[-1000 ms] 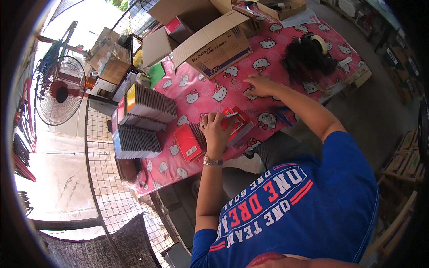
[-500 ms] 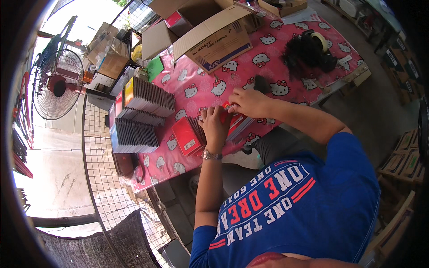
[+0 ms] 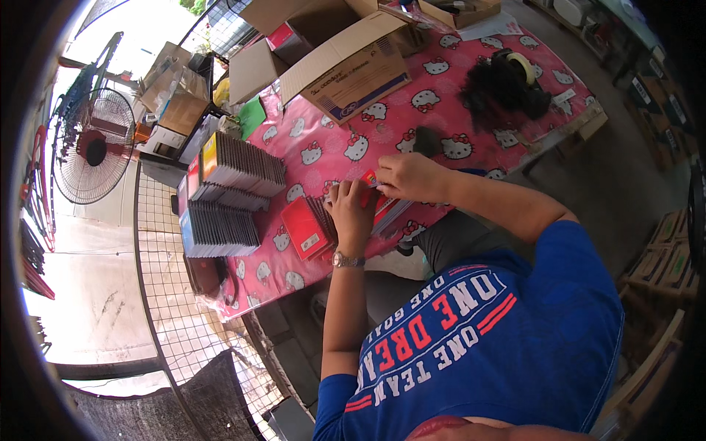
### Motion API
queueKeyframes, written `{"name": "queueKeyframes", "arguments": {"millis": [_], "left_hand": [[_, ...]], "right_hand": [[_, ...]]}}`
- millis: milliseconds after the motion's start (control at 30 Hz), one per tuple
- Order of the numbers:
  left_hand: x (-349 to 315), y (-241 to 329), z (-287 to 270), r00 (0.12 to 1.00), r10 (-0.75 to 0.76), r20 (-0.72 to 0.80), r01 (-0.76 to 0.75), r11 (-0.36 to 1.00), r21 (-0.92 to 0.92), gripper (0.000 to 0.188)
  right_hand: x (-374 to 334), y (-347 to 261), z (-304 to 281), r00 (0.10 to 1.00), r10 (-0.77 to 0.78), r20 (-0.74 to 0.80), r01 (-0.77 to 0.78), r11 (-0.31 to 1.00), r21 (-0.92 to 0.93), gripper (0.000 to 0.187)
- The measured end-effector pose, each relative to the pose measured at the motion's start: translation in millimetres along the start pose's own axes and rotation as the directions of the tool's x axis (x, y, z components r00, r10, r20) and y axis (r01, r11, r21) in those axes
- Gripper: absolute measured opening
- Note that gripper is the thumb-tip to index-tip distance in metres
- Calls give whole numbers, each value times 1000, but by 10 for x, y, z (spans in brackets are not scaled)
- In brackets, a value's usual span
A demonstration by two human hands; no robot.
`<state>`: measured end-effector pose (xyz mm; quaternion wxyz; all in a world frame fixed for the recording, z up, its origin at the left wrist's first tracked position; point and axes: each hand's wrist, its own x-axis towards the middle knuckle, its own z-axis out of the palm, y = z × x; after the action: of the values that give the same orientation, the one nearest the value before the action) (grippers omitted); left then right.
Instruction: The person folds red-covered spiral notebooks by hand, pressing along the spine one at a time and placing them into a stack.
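Observation:
My left hand (image 3: pixel 351 209), with a wristwatch (image 3: pixel 347 259) on its wrist, is closed over a red flat pack (image 3: pixel 368 178) near the table's front edge. The fingers of my right hand (image 3: pixel 406 176) pinch the pack's other end, close to my left fingertips. Much of this pack is hidden under the hands. Beside my left hand a leaning row of red flat packs (image 3: pixel 303 228) lies on the table. More red and white packs (image 3: pixel 390 212) show just below my right hand.
Left of the hands stand dense rows of flat packs, yellow-fronted (image 3: pixel 239 165) and blue-fronted (image 3: pixel 219 228). An open cardboard box (image 3: pixel 360 81) sits behind, on the pink patterned tablecloth (image 3: pixel 309 153). Black stringy material (image 3: pixel 489 92) and a tape roll (image 3: pixel 523 67) lie far right. A fan (image 3: pixel 94 147) stands left.
My right hand has shifted very slightly, and a little more of the red pack shows between the fingertips. My left hand stays over the pack; the view has tilted slightly.

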<state>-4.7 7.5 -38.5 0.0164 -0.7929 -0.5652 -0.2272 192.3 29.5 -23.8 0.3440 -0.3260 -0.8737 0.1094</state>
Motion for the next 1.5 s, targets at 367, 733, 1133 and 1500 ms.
{"name": "queueKeyframes", "arguments": {"millis": [367,733,1133,1500], "left_hand": [[112,-26,-63,982,141,-124,-163,967,-196,30],[70,-119,-39,988,132,-82,-146,971,-191,29],[44,-386,-160,999,13,38,-1,955,-296,29],[23,-402,-133,996,-39,84,71,902,-425,21]], "right_hand": [[-623,1872,376,938,219,270,-116,930,-349,50],[235,814,-228,758,-91,646,-608,260,750,52],[457,819,-75,739,-169,652,-580,333,744,52],[526,836,-63,663,-3,748,-693,375,616,58]]}}
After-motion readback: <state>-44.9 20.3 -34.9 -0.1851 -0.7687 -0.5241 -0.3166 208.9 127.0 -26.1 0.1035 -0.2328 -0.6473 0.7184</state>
